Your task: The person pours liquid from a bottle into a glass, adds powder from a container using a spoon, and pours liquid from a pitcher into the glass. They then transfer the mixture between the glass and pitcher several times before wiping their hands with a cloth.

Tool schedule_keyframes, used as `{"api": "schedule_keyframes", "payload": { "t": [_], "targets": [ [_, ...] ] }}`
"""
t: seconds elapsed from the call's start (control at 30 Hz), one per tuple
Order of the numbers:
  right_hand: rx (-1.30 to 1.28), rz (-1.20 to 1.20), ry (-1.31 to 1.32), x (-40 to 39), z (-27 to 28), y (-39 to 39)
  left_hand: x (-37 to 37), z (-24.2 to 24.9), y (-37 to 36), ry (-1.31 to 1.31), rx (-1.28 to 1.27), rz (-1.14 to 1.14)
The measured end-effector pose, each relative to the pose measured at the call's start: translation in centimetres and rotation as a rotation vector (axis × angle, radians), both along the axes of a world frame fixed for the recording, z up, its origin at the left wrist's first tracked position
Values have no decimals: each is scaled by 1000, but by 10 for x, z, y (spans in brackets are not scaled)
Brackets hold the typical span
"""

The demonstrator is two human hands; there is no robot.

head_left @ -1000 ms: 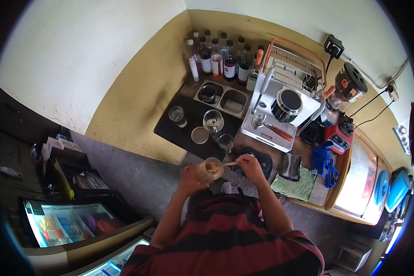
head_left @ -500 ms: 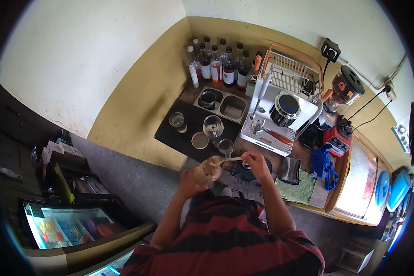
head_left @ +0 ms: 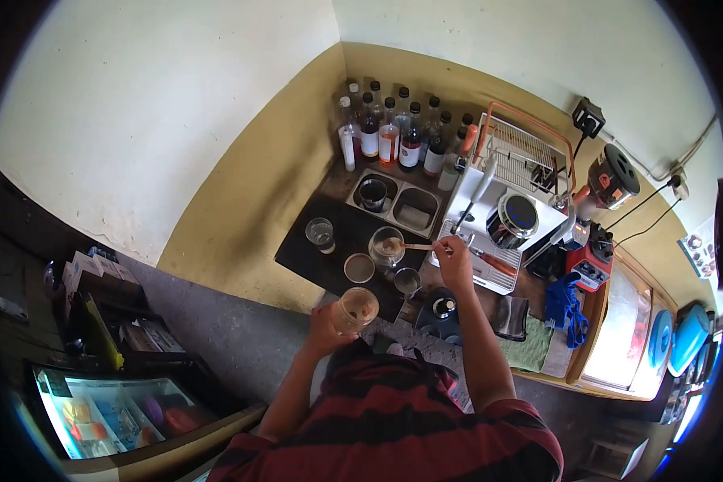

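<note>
Overhead, right hand point(head_left: 451, 251) pinching spoon point(head_left: 417, 247) above glass point(head_left: 387, 246), left hand point(head_left: 327, 330) gripping jar point(head_left: 357, 310).

Desk point(head_left: 336, 178): packed

Black mat point(head_left: 305, 267), left: clear glass point(head_left: 320, 234), flat round disc point(head_left: 359, 267), glass vessel point(head_left: 386, 247), small glass cup point(head_left: 407, 281). Bottles point(head_left: 410, 138) clustered behind metal basins point(head_left: 414, 210). Espresso machine point(head_left: 490, 210) right of basins. Front side: black pad point(head_left: 431, 322), dark cloth point(head_left: 510, 316), green cloth point(head_left: 537, 350).
</note>
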State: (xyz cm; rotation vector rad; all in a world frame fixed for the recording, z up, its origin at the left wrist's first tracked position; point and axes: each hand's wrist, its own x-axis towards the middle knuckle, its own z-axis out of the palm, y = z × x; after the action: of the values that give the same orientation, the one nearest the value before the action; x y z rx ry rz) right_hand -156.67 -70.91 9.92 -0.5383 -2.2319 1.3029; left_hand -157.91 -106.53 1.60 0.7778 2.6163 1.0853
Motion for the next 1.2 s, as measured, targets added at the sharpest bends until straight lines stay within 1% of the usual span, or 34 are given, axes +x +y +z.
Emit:
{"api": "schedule_keyframes", "payload": {
  "t": [0.03,0.13,0.27,0.37,0.5,0.57,0.67,0.77,0.87,0.97,1.07,1.1,1.2],
  "targets": [
    [27,3,35,-2,1,-3,-5,-1,-4,-10,6,-3],
    [103,-43,-32,-5,-7,-4,-19,2,-12,-14,23,-10],
    [-7,-101,-30,2,0,-12,-43,7,-19,-15,31,-77],
    [-2,-122,-70,6,1,-17,-60,15,-20,-14,48,-100],
    [-48,-165,-77,12,13,-26,-82,33,-13,-67,-1,-196],
    [-4,-196,-112,17,18,-31,-89,36,-9,-66,-9,-231],
    [-10,-242,-107,23,23,-39,-96,30,-6,-22,15,-268],
    [14,-274,-100,26,25,-43,-105,25,-1,-42,21,-342],
    [28,-311,-108,25,23,-46,-107,20,1,-37,22,-341],
    [37,-342,-83,21,19,-48,-119,19,5,-109,-16,-457],
    [14,-366,-74,20,19,-54,-116,21,1,-50,41,-380],
    [4,-375,-71,19,21,-54,-119,22,2,-53,32,-395],
    [155,-328,-45,15,26,-60,-128,25,0,-60,16,-444]
  ]
}}
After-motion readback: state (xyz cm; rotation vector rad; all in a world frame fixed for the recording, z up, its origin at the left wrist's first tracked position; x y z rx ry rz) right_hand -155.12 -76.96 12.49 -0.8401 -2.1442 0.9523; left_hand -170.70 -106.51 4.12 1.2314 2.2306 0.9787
